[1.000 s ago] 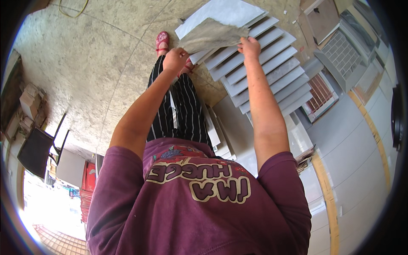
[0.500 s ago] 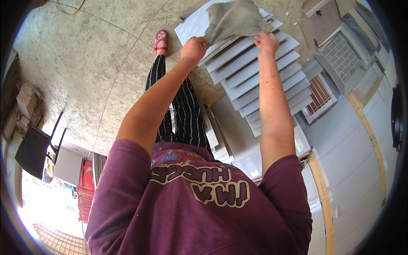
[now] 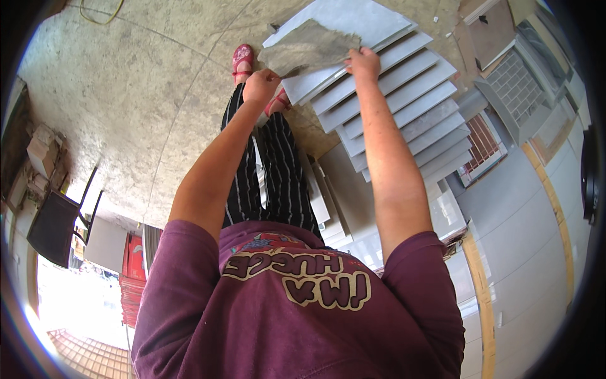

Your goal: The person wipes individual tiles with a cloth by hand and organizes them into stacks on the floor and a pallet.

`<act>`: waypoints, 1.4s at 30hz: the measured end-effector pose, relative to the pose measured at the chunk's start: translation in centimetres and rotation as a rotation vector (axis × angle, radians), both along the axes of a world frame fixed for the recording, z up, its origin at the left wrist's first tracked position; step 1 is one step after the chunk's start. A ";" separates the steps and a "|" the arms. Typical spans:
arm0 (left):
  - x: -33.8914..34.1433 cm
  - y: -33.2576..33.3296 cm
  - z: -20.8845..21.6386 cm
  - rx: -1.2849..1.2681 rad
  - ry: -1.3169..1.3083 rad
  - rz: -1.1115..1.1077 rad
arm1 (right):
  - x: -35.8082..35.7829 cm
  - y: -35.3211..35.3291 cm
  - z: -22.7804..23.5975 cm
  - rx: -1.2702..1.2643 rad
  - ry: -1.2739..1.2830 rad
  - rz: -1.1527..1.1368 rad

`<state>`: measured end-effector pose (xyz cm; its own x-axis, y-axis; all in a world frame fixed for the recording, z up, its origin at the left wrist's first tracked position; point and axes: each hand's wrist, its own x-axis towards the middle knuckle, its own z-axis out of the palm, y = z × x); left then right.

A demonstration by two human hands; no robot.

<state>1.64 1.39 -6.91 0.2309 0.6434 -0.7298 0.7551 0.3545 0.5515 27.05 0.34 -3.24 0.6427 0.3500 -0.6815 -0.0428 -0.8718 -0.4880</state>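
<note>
Grey tile (image 3: 309, 47) between both hands, left hand (image 3: 260, 85) and right hand (image 3: 363, 63) gripping its edges (above fanned tile stack (image 3: 404, 101))

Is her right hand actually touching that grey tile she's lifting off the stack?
Touching. The head view shows the right hand gripping the right edge of the grey tile, fingers wrapped against it, while the left hand holds its lower left corner.

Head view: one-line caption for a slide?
Person in a maroon shirt holds a grey tile by its near edge with left hand and right hand, above a fanned stack of grey tiles.
</note>
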 end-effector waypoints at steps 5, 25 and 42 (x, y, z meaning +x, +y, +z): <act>3.9 2.2 0.7 -0.028 -0.075 0.059 | 4.4 3.1 1.6 0.144 -0.119 -0.140; -1.0 1.3 -5.3 -0.111 0.144 -0.077 | -2.6 2.0 -6.1 -0.256 -0.164 0.356; 9.7 7.1 -3.5 -0.052 -0.075 0.067 | 7.4 6.3 -3.2 0.127 -0.280 -0.044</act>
<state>11.34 8.54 -10.40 0.2439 0.6209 -0.7449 0.6863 0.4322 0.5850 34.44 6.66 -6.43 0.8154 0.3890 -0.4286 0.0724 -0.8032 -0.5913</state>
